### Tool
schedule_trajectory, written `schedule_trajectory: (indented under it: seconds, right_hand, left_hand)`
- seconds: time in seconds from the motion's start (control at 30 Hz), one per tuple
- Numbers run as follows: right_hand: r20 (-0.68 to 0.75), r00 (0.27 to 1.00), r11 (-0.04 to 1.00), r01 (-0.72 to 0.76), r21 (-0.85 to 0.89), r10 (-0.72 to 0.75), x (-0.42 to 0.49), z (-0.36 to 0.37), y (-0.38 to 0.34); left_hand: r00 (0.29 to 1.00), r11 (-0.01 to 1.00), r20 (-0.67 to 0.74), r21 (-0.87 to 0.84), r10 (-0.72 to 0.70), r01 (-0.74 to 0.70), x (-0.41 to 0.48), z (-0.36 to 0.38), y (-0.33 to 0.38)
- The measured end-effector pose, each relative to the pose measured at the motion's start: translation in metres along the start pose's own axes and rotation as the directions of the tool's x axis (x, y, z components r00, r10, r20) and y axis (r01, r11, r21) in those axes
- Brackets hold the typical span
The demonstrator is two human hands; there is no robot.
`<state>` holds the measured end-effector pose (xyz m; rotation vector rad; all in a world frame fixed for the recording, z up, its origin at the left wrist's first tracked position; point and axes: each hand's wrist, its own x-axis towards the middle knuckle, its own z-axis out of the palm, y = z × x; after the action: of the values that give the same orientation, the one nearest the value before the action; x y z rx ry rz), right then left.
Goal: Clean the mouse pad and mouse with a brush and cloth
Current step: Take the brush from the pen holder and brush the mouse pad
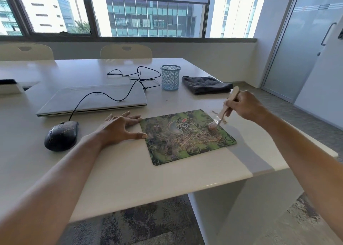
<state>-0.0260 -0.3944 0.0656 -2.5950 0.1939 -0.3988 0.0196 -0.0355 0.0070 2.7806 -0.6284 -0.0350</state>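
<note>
Right hand [246,105] grips wooden-handled brush [225,109], bristles on green patterned mouse pad [187,137], centre-right of frame. Left hand [118,127] open, fingers flat, steadying pad's left edge. Dusty black wired mouse [61,135] centre-left, folded grey cloth [207,85] upper right. Risk: hard strokes flick crumbs off the table edge or shift the pad.
</note>
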Motion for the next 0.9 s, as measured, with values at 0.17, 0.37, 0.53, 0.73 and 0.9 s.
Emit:
schedule_trajectory:
  seconds: [0.17, 0.37, 0.53, 0.73, 0.9]
  right_hand:
    - [-0.121, 0.992, 0.999, 0.041, -0.024, -0.043, -0.001, -0.001, -0.007]
    - [-0.036, 0.989, 0.951, 0.145, 0.274, -0.140, -0.019, 0.027, -0.041]
    - [-0.054, 0.996, 0.985, 0.072, 0.156, -0.064, -0.013, 0.027, -0.016]
    - [-0.178, 0.983, 0.998, -0.025, 0.055, 0.035, -0.006, 0.005, 0.017]
    - [-0.278, 0.960, 0.988, 0.063, 0.140, -0.022, -0.007, 0.015, -0.002]
  left_hand:
    - [1.000, 1.000, 0.008, -0.014, -0.001, 0.001, -0.001, 0.001, 0.001]
    - [1.000, 1.000, 0.022, 0.012, 0.005, -0.005, -0.002, 0.000, 0.001]
    - [1.000, 1.000, 0.029, 0.019, 0.002, -0.003, -0.003, 0.001, 0.002]
    - [0.999, 1.000, 0.040, 0.017, 0.001, -0.001, -0.003, 0.001, 0.002]
    - [0.999, 0.999, 0.040, 0.039, 0.002, -0.004, -0.002, 0.002, 0.002]
